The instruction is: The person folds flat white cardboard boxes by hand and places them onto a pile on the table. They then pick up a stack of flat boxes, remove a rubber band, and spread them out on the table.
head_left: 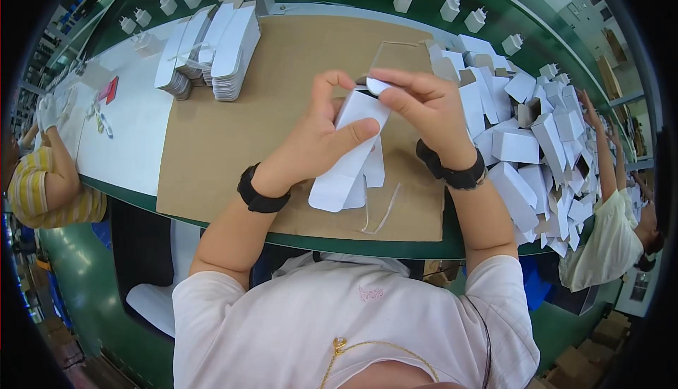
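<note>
Head view: box [346, 159] half-folded in left hand [314, 142], top flap pinched by right hand [427, 106]; finished pile [537, 156] right, flat stack [212, 50] left.

matt white card box [346, 159], rough brown cardboard sheet [219, 142]

Both forearms up from below, left hand [318, 142] & right hand [424, 103] close together, fingers pinched, black wristbands on.
</note>
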Demonstrator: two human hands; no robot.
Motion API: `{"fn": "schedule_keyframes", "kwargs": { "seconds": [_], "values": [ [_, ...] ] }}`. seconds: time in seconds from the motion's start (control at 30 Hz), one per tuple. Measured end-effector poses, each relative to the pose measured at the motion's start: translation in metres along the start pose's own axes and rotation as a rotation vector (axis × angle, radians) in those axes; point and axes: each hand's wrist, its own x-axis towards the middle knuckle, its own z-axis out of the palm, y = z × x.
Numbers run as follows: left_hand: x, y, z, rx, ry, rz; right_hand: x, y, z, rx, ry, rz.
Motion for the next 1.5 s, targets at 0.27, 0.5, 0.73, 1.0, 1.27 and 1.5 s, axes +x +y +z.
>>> {"fn": "schedule_keyframes", "kwargs": {
  "seconds": [0.27,0.5,0.73,1.0,1.27,1.5],
  "values": [
    [0.001,-0.005,-0.002,0.115,0.002,0.004,0.003,0.007,0.001,0.163,-0.144,0.191],
    [-0.002,-0.001,-0.002,0.244,0.017,-0.025,0.002,0.011,0.006,0.219,-0.091,0.141],
    [-0.001,-0.001,-0.001,0.219,0.156,-0.09,0.001,0.016,0.011,0.121,-0.201,-0.088],
    [0.003,-0.007,-0.006,0.337,0.217,0.042,0.006,0.028,0.011,0.032,-0.274,-0.166],
    [0.008,0.013,-0.009,0.299,0.268,0.096,0.026,-0.002,-0.019,0.046,-0.337,0.228],
    [0.009,-0.014,-0.006,1.325,0.146,0.005,0.123,0.035,-0.098,-1.144,0.429,-0.666]
  ]
}}
